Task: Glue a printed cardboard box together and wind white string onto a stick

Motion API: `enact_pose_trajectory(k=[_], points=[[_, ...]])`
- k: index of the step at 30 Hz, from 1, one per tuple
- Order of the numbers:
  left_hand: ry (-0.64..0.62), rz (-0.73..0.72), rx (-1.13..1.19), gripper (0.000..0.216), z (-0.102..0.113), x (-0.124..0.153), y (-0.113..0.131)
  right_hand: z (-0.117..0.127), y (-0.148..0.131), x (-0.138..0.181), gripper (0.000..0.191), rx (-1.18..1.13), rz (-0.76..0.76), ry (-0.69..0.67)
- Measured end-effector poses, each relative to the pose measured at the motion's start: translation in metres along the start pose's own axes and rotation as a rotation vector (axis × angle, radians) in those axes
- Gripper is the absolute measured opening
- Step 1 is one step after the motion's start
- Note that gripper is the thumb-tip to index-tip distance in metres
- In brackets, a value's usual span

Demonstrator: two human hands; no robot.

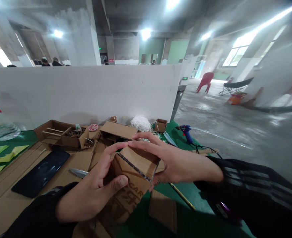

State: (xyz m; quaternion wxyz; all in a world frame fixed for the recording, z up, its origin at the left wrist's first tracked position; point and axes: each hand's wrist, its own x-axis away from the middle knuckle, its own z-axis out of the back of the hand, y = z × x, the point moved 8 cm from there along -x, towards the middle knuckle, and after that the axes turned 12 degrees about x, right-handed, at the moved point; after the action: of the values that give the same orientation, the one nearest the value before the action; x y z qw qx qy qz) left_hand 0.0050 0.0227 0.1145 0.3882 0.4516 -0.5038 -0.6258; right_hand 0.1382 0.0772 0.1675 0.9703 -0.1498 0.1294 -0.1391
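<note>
Between both hands is a folded cardboard piece (139, 162), with a dark line along one edge and printed letters on its near face. My left hand (98, 181) grips its left side, thumb on the printed face and fingertips at the top edge. Across the top and right side lies my right hand (165, 158), its fingers wrapped over the far edge. Just left of my left hand a knife blade (78, 172) pokes out over cardboard. Below my right hand are a loose cardboard scrap (163, 211) and a pencil-like yellow stick (183, 196).
A black phone (40, 172) lies on cardboard at left, near a divided cardboard box (61, 134). A blue glue gun (185, 132) with a cable rests at right. White string (141, 123) is heaped by the white partition (86, 94). A plastic bottle (2, 125) stands far left.
</note>
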Motion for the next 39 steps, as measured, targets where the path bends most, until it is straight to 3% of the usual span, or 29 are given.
enact_pose_trajectory(k=[4,8,12,14,16,20,24,31,34,39], points=[[-0.032,-0.006,-0.101,0.050,0.000,-0.001,0.001,-0.003,-0.002,-0.001,0.089,-0.015,0.023,-0.018],[-0.078,0.045,-0.060,0.042,-0.003,0.001,-0.007,-0.009,0.000,-0.001,0.089,-0.044,-0.015,-0.078],[-0.064,0.057,-0.007,0.031,-0.003,0.001,-0.010,-0.016,-0.001,0.002,0.099,-0.039,-0.071,-0.138],[-0.031,0.041,-0.023,0.029,-0.002,0.000,-0.008,-0.015,-0.003,0.005,0.100,-0.022,-0.087,-0.091],[-0.002,0.055,-0.026,0.029,-0.001,-0.001,-0.009,-0.010,-0.008,0.010,0.091,-0.037,-0.050,0.044],[-0.016,0.100,-0.020,0.031,-0.003,-0.001,-0.011,0.000,-0.025,0.022,0.049,-0.092,0.140,0.304],[-0.025,0.111,-0.009,0.031,-0.005,0.000,-0.012,0.004,-0.028,0.024,0.019,-0.145,0.151,0.375],[-0.016,0.075,-0.090,0.031,-0.003,0.002,-0.015,0.006,-0.026,0.025,0.003,-0.259,0.135,0.398],[-0.016,0.029,-0.140,0.031,-0.002,0.003,-0.014,0.003,-0.023,0.027,0.006,-0.333,0.075,0.349],[-0.002,0.032,-0.145,0.030,-0.001,0.006,-0.015,-0.001,-0.016,0.038,0.018,-0.824,-0.041,0.264]])
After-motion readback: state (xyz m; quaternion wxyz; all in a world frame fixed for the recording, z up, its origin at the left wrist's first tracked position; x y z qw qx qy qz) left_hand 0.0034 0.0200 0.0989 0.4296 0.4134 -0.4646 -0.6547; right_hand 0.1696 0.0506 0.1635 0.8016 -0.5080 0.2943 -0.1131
